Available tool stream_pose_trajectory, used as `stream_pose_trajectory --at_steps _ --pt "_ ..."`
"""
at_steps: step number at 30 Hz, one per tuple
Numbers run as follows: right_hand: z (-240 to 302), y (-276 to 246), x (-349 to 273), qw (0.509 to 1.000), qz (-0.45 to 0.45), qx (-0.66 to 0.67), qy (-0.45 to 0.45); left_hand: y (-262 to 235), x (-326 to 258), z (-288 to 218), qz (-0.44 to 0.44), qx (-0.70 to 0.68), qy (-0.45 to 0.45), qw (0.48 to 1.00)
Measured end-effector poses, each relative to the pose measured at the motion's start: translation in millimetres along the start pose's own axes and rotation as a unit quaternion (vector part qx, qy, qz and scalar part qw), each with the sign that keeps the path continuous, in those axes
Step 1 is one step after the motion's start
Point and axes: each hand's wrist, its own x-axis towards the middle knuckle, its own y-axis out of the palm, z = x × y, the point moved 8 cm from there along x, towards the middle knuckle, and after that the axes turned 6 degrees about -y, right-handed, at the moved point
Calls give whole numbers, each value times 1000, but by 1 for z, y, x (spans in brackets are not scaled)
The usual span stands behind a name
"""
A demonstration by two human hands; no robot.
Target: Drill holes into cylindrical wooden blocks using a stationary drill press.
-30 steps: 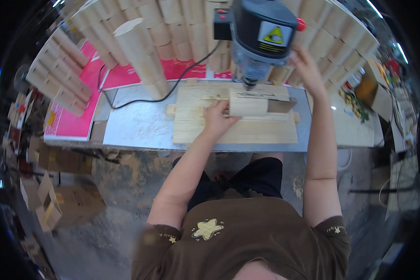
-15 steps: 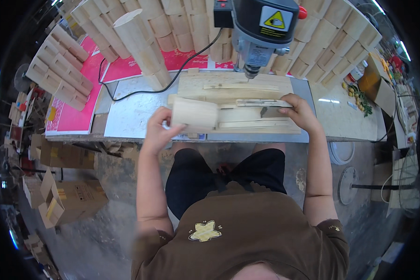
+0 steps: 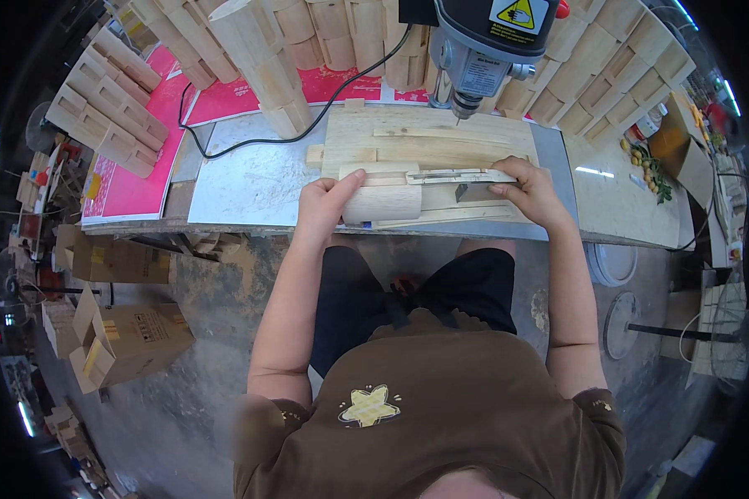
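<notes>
While left hand (image 3: 321,208) holds its left end | wooden cylinder (image 3: 383,204) | extends rightward

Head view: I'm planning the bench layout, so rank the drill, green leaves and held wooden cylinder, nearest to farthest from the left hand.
1. Held wooden cylinder: touching the left hand, on its right.
2. Drill: ahead and right.
3. Green leaves: far right.

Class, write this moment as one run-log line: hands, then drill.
left hand: gripping wooden cylinder, left end | right hand: gripping pale strip, right end | drill: beyond both hands
</notes>
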Motion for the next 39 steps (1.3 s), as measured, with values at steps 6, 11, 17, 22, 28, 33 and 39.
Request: stream_pose_trajectory --at_steps 6,11,17,22,28,33,39 --pt "-5 3 2 1000 -1 -24 -15 54 8 12 92 -13 24 995" --pt "-14 -17 -12 986 -130 -94 -51 76 -4 -7 118 80 231 962" --pt "-18 -36 -15 937 -186 -296 -23 93 -9 -6 -17 372 427 824" --pt "-31 -47 10 930 -178 -322 -3 108 10 -10 -52 370 417 829" --pt "-29 -24 25 947 -188 -259 -28 82 38 -14 -62 356 380 852" --pt "-16 -44 23 961 -219 -155 -65 79 41 -15 -41 350 377 857" --pt "60 -166 65 916 -373 -79 -128 77 42 -14 -22 347 370 862"
